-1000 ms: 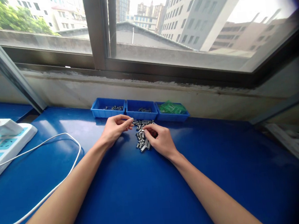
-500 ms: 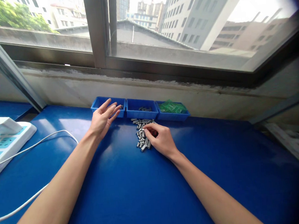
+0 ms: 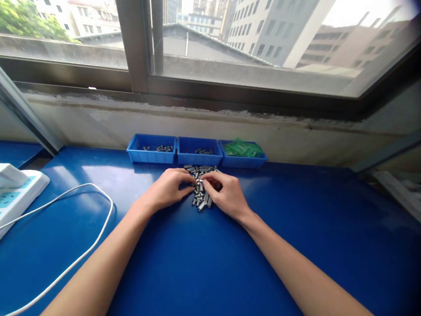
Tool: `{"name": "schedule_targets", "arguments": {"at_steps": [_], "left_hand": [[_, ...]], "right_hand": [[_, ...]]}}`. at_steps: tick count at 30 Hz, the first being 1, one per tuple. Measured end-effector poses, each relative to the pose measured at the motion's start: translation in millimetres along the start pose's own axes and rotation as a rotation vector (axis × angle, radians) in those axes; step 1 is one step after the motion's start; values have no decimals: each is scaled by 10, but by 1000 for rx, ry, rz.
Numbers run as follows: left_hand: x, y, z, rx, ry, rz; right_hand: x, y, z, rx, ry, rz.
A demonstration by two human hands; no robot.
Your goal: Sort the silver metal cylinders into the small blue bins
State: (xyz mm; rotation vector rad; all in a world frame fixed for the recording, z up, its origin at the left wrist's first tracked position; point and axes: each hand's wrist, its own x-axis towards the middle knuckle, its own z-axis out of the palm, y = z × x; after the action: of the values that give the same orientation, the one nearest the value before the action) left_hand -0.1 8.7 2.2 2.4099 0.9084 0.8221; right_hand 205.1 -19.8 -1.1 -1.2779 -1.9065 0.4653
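Observation:
A pile of small grey metal cylinders (image 3: 200, 197) lies on the blue table (image 3: 191, 277) between my hands. My left hand (image 3: 167, 189) rests at the pile's left side, fingers curled and pinching at a piece near the top of the pile. My right hand (image 3: 226, 195) sits on the pile's right side, fingers pinched among the pieces. Behind the pile stand three small blue trays: the left tray (image 3: 136, 154) and the middle tray (image 3: 188, 159) hold a few metal pieces, and the right tray (image 3: 249, 162) holds green parts (image 3: 242, 149).
A white power strip (image 3: 0, 201) with a plugged-in adapter (image 3: 0, 174) lies at the far left; its white cable (image 3: 92, 237) loops across the table beside my left forearm. A wall and window sill rise just behind the trays. A metal post (image 3: 14, 106) slants at the left.
My left hand, which was open over the left tray half a second ago, has come back down to the pile and closed its fingers. My right hand has hardly moved.

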Motion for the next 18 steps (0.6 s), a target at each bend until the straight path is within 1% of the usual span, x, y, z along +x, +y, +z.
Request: {"name": "schedule_targets", "arguments": {"at_steps": [9, 12, 15, 18], "left_hand": [[-10, -67, 42, 77, -4, -30], [-23, -82, 52, 90, 11, -37], [-17, -62, 55, 45, 88, -68], [12, 3, 46, -135, 233, -173]], "right_hand": [[-2, 1, 7, -3, 1, 6], [-2, 4, 6, -2, -5, 8], [-3, 7, 4, -8, -4, 7], [-2, 5, 4, -12, 1, 5]]}}
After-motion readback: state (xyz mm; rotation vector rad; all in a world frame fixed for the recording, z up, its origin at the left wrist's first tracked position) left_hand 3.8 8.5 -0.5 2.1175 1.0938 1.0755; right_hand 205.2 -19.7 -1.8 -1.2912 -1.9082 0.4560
